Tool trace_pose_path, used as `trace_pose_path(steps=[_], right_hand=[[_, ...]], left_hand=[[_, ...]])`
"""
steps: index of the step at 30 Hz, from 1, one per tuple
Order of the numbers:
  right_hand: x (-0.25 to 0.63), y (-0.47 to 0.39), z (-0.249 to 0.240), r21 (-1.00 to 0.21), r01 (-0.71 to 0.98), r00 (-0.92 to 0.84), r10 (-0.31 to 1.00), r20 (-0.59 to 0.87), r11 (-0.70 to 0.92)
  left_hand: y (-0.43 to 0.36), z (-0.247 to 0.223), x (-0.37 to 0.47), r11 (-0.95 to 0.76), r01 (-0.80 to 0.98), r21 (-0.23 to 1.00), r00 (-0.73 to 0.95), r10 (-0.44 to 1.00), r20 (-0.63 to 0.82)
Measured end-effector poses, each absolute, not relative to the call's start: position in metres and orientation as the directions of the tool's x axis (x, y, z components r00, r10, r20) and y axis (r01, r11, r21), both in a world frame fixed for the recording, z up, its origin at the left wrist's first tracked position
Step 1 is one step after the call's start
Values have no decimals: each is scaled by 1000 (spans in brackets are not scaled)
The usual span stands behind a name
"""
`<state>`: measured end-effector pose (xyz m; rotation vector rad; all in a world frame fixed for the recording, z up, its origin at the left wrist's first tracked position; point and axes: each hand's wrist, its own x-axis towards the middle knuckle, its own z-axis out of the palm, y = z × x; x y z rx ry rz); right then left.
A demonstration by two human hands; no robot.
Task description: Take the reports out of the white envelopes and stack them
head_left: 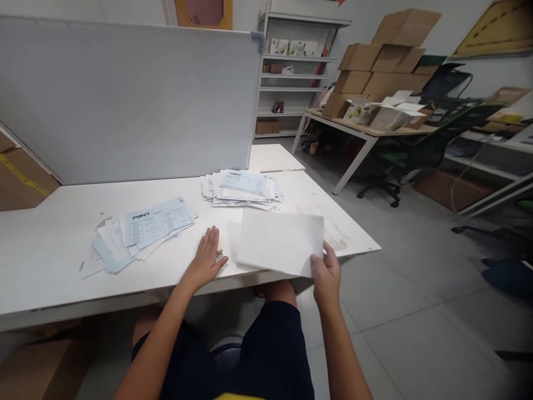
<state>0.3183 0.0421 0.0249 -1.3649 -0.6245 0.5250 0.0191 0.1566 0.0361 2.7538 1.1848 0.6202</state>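
My right hand [326, 273] pinches the lower right corner of a blank white sheet of paper [281, 241], thumb on top. The sheet is tilted over the front edge of the white table [37, 258]. Flat on the table to its left lies my left hand [206, 258], fingers stretched out and thumb apart. A small metallic object [219, 253] shows between that thumb and forefinger, too small to name. Left of this hand is a fanned-out pile of printed paper slips [152, 225]. A thicker stack of similar slips [244, 186] sits behind the sheet.
A whiteboard panel [137, 100] stands along the back of the table. At the left end is a cardboard box [25, 178]. Across the room are a metal shelf [300, 83], a desk piled with cardboard boxes [356, 80], and an office chair [433, 144].
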Motion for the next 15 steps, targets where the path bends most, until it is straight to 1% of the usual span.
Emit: trace_pose_path(steps=[2, 3, 6, 8, 10, 13, 15], right_hand=[[319, 65, 35, -976, 1, 788, 601, 135, 217], [318, 80, 40, -973, -15, 783, 608, 132, 231], [319, 136, 56, -967, -101, 678, 728, 104, 232], [322, 178, 64, -966, -118, 612, 783, 111, 228], [327, 220, 70, -985, -19, 592, 796, 127, 171], [330, 271, 69, -975, 215, 575, 800, 170, 53], [327, 291, 63, -947, 319, 563, 794, 230, 48]], left_hand=[[161, 30, 20, -680, 679, 278, 613, 733, 296], [162, 26, 21, -680, 672, 293, 614, 733, 293], [163, 21, 21, -694, 643, 323, 616, 720, 320], [163, 20, 20, -703, 623, 344, 615, 712, 340], [162, 21, 19, -701, 611, 367, 607, 713, 351], [160, 23, 18, -687, 615, 388, 599, 726, 338], [158, 24, 18, -676, 624, 392, 595, 736, 323]])
